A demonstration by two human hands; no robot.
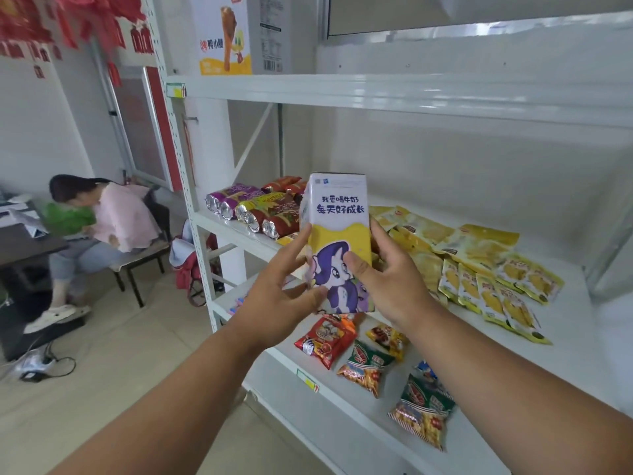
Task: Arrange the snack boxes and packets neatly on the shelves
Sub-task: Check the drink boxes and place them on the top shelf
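A tall white and yellow carton (337, 231) with a purple cartoon pony is upright in front of the middle shelf (589, 323). My left hand (274, 293) holds its left side and bottom, fingers curled round it. My right hand (387, 279) grips its right side, thumb pressed on the front. Yellow packets (479, 269) lie in rows on the middle shelf behind. Foil-ended snack rolls (257, 210) lie at that shelf's left end. Red, green and yellow packets (363, 358) lie loose on the lower shelf.
A large white and yellow box (226, 36) stands on the top shelf (411, 94). A person sits on a chair (102, 221) at the left beside a dark table (27, 245). Cables lie on the floor (37, 365). Red decorations hang at top left.
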